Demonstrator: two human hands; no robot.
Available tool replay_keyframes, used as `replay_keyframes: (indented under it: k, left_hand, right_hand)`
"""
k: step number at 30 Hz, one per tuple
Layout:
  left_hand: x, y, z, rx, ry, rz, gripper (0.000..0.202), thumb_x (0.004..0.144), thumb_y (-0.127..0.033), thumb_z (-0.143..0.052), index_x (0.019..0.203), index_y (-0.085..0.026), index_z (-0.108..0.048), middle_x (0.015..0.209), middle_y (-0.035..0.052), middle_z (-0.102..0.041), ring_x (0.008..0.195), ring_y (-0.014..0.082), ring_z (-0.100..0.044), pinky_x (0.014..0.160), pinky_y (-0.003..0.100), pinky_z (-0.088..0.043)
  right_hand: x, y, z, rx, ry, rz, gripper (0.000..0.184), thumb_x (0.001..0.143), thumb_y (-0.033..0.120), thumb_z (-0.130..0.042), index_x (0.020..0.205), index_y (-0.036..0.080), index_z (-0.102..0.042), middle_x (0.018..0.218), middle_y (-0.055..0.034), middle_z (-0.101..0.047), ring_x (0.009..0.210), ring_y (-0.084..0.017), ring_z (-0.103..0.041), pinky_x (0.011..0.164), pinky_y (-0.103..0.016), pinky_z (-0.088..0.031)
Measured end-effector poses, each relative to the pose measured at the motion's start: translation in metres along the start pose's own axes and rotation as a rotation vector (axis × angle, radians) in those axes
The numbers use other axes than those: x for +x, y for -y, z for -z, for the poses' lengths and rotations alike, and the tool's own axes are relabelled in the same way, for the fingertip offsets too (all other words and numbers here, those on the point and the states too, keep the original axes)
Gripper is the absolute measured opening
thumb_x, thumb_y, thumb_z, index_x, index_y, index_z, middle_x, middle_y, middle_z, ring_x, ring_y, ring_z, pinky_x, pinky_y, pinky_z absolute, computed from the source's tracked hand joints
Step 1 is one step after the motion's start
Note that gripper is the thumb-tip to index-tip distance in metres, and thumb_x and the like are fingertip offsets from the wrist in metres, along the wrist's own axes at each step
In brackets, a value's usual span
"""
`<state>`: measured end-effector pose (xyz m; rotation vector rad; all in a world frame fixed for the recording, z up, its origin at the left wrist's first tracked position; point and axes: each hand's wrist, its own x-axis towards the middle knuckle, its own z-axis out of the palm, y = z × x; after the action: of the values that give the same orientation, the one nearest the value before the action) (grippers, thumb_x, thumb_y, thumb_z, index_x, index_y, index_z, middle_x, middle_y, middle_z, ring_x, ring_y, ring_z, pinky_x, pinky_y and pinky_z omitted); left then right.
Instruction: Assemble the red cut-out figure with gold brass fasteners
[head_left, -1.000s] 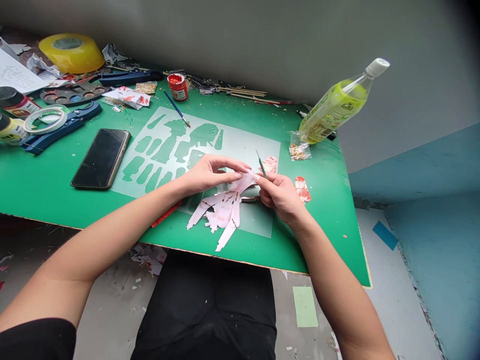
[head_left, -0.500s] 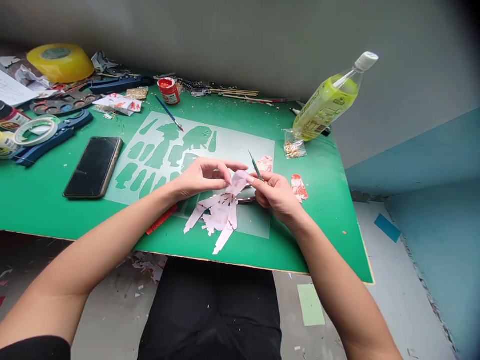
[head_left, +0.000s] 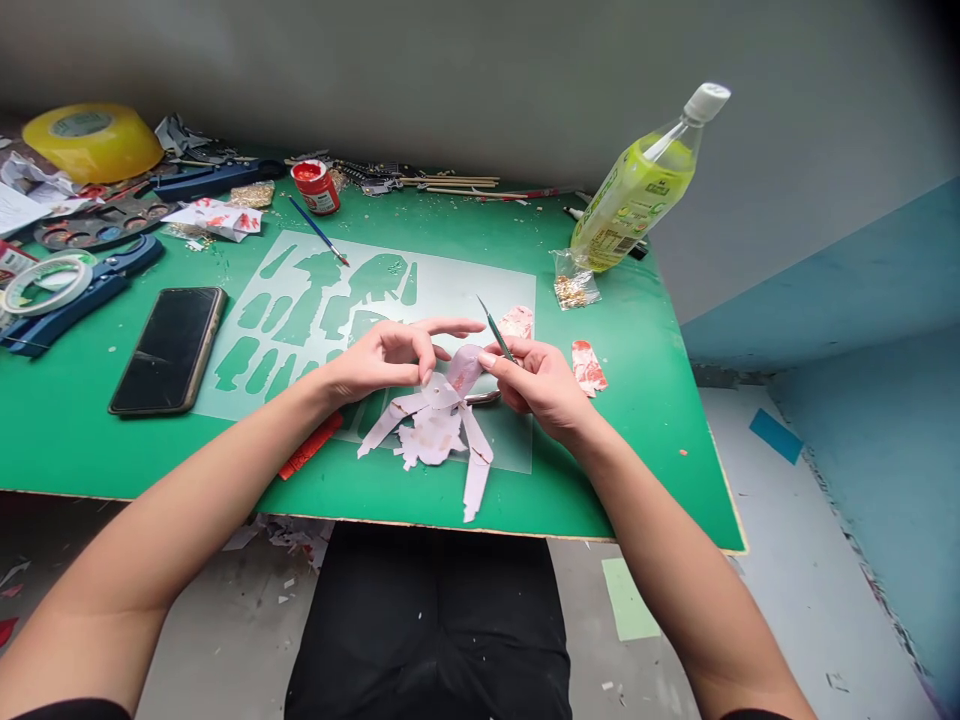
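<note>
A jointed figure of pale pink paper (head_left: 431, 438) hangs between my hands over the table's front, its long limb pieces spread downward. My left hand (head_left: 386, 358) pinches its upper part between thumb and index finger, the other fingers stretched out. On the right side, my right hand (head_left: 536, 385) grips the figure's rounded top piece (head_left: 465, 370) with thumb and fingers. That hand also keeps a slim, sharp-pointed tool (head_left: 495, 328) with a dark green shaft, tip up and left. A curved shiny metal part (head_left: 484, 398) shows below its fingers; what it belongs to is hidden.
Beneath lies a translucent sheet with cut-out shapes (head_left: 450, 270) on the green table (head_left: 600, 480). Around it are a phone (head_left: 169, 350), paintbrush (head_left: 319, 230), red paint jar (head_left: 315, 188), yellow tape roll (head_left: 94, 145), blue-handled tool (head_left: 97, 295), green-labelled bottle (head_left: 637, 190) and red-stained paper pieces (head_left: 589, 367).
The paper figure has turned so its joint fasteners show less, and its right limb has swung right. My left hand has shifted its pinch slightly left and down. The whole view has moved a little.
</note>
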<state>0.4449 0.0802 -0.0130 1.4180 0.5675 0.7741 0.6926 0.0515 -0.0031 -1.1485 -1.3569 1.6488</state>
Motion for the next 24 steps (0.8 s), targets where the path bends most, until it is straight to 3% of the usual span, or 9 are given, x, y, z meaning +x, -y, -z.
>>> replay_keyframes:
  k: [11,14,17,20,24]
  left_hand:
    - [-0.001,0.001,-0.001,-0.016,-0.031,0.006,0.020,0.079,-0.031,-0.087,0.067,-0.020,-0.075,0.148,0.0145,-0.067,0.133,0.0366,-0.065,0.111,0.054,-0.052]
    - [-0.001,0.003,-0.003,-0.067,-0.058,0.009,0.018,0.083,-0.033,-0.087,0.078,-0.019,-0.078,0.145,0.0167,-0.069,0.130,0.0345,-0.067,0.111,0.053,-0.052]
    - [-0.001,0.005,-0.005,-0.060,-0.109,0.067,0.016,0.083,-0.032,-0.087,0.090,-0.019,-0.082,0.126,0.0151,-0.079,0.117,0.0303,-0.075,0.105,0.047,-0.057]
    - [-0.001,0.005,-0.007,-0.021,-0.138,0.145,0.030,0.082,-0.033,-0.089,0.108,-0.019,-0.083,0.113,0.0128,-0.083,0.106,0.0284,-0.079,0.096,0.042,-0.062]
    - [-0.002,0.004,-0.009,-0.009,-0.146,0.196,0.049,0.082,-0.037,-0.089,0.127,-0.019,-0.078,0.114,0.0137,-0.083,0.100,0.0279,-0.080,0.091,0.040,-0.065]
  right_hand:
    - [-0.001,0.001,-0.002,-0.015,0.001,-0.008,0.043,0.083,0.059,-0.083,0.093,0.019,-0.071,0.046,0.0097,-0.043,0.043,-0.006,-0.027,0.039,-0.022,-0.027]
    - [-0.001,0.001,-0.001,-0.023,-0.019,-0.010,0.042,0.084,0.059,-0.083,0.090,0.020,-0.068,0.045,0.0108,-0.039,0.043,-0.006,-0.028,0.040,-0.022,-0.024]
    - [0.000,0.000,-0.001,-0.023,-0.052,-0.004,0.044,0.082,0.059,-0.085,0.085,0.020,-0.063,0.047,0.0108,-0.039,0.042,-0.005,-0.028,0.041,-0.023,-0.020]
    - [0.002,-0.002,0.000,-0.035,-0.067,-0.010,0.046,0.081,0.060,-0.085,0.084,0.020,-0.061,0.047,0.0105,-0.041,0.041,-0.005,-0.027,0.041,-0.024,-0.016]
    - [0.002,-0.003,0.000,-0.054,-0.066,-0.019,0.047,0.081,0.062,-0.084,0.091,0.020,-0.064,0.045,0.0112,-0.039,0.040,-0.005,-0.027,0.042,-0.024,-0.015]
